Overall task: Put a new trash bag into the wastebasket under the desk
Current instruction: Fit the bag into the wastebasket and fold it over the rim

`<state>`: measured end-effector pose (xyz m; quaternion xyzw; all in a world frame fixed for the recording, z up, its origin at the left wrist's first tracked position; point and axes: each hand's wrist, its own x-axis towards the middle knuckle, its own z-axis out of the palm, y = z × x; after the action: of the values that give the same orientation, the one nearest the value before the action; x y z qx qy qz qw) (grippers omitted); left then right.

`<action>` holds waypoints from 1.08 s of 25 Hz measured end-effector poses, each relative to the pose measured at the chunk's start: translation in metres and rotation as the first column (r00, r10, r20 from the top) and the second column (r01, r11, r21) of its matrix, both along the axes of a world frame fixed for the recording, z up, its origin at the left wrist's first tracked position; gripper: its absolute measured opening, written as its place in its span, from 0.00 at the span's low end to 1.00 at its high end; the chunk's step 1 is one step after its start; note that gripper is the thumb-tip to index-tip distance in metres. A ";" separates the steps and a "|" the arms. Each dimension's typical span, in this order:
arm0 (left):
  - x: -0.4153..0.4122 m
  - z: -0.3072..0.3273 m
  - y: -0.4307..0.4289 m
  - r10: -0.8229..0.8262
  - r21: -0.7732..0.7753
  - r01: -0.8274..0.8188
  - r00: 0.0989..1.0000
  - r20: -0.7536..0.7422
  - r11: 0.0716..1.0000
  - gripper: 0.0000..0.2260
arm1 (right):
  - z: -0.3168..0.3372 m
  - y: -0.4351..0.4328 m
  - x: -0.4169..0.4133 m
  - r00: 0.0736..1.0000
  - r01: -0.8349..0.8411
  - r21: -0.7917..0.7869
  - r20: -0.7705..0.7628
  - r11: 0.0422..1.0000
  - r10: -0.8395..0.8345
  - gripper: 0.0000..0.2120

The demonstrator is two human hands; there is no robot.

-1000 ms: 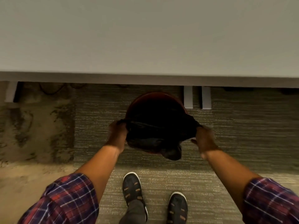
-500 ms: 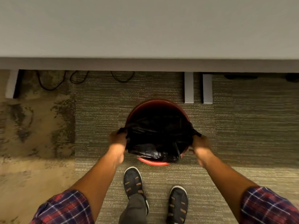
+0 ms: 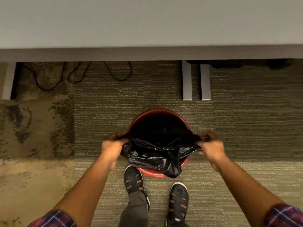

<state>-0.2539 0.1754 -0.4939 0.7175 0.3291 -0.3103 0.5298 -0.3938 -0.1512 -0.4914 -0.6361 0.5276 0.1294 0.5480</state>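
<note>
A round red wastebasket point(image 3: 148, 114) stands on the carpet in front of the desk. A black trash bag point(image 3: 157, 154) hangs inside it, its mouth stretched across the opening and its near edge draped over the front rim. My left hand point(image 3: 113, 147) grips the bag's left edge beside the rim. My right hand point(image 3: 210, 147) grips the right edge on the opposite side. The bottom of the basket is dark and hidden.
The grey desk top point(image 3: 147, 22) fills the upper view, its edge just beyond the basket. Grey desk legs point(image 3: 196, 82) stand behind the basket, another leg point(image 3: 9, 81) at far left. Black cables point(image 3: 73, 76) lie under the desk. My two shoes point(image 3: 134, 181) stand just before the basket.
The view has tilted so the basket appears lower and farther out from under the desk. Both hands keep hold of the bag, which now drapes further over the front rim.
</note>
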 end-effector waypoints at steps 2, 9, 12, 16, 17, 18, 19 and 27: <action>0.019 0.005 0.005 -0.126 -0.225 0.102 0.987 -0.098 0.969 0.09 | 0.007 -0.021 0.011 0.999 -0.042 0.214 0.042 0.976 0.033 0.09; 0.055 -0.012 -0.008 -0.154 -0.340 0.096 0.977 -0.145 0.935 0.15 | -0.021 -0.059 0.043 0.986 0.115 0.497 0.049 0.860 -0.160 0.13; 0.059 -0.024 -0.024 -0.137 -0.336 0.116 0.990 -0.037 0.934 0.14 | -0.040 -0.047 0.072 0.982 0.140 0.188 0.102 0.972 -0.162 0.12; 0.080 -0.043 -0.034 -0.069 -0.270 0.084 0.996 0.065 0.959 0.13 | -0.049 -0.041 0.112 0.995 0.068 -0.117 0.074 0.991 -0.060 0.15; 0.087 -0.050 -0.037 -0.053 -0.213 0.067 0.996 0.070 0.975 0.16 | -0.052 -0.042 0.117 0.998 0.003 -0.196 0.066 0.981 0.010 0.16; 0.094 -0.058 -0.038 -0.028 -0.159 0.041 0.996 0.085 0.986 0.20 | -0.055 -0.043 0.123 0.996 -0.043 -0.255 0.060 0.966 0.060 0.17; 0.099 -0.067 -0.040 0.001 -0.115 0.012 0.993 0.115 0.993 0.20 | -0.062 -0.045 0.124 0.994 -0.065 -0.271 0.063 0.960 0.085 0.17; 0.075 -0.087 0.000 -0.426 0.183 0.393 0.882 0.201 0.901 0.17 | -0.091 -0.039 0.043 0.998 -0.062 0.184 -0.016 0.981 0.066 0.28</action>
<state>-0.1789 0.1757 -0.5811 0.8372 0.1249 -0.3044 0.4367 -0.3511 -0.1899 -0.5823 -0.5982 0.4986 0.2019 0.5940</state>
